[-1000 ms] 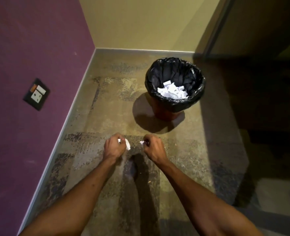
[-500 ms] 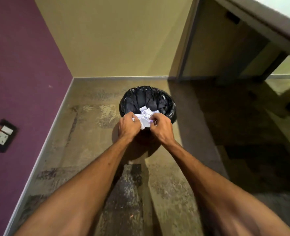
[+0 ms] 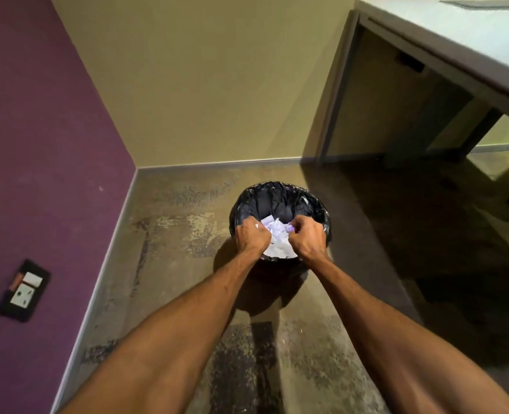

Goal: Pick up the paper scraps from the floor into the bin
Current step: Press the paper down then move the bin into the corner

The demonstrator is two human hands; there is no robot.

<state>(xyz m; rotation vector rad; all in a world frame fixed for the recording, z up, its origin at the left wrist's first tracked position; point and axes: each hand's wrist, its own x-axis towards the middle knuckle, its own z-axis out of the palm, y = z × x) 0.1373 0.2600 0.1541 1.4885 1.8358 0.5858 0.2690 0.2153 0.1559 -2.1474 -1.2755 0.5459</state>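
A round bin (image 3: 280, 198) lined with a black bag stands on the floor in the middle of the view. White paper scraps (image 3: 278, 248) lie piled inside it. Both my hands hover over its near rim. My left hand (image 3: 251, 237) is curled shut, with a small white scrap corner showing at its fingers. My right hand (image 3: 307, 237) is also curled, and a bit of white paper shows at its fingertips. No loose scraps show on the floor around the bin.
A purple wall with a black socket plate (image 3: 23, 289) runs along the left. A yellow wall closes the back. A desk (image 3: 456, 49) stands at the upper right, dark shadow beneath it. Worn mottled floor (image 3: 169, 234) surrounds the bin.
My hands rose from the floor with scraps and moved forward over the bin. The view lifted and came closer to the bin. Over the last half second the hands stayed above the rim.
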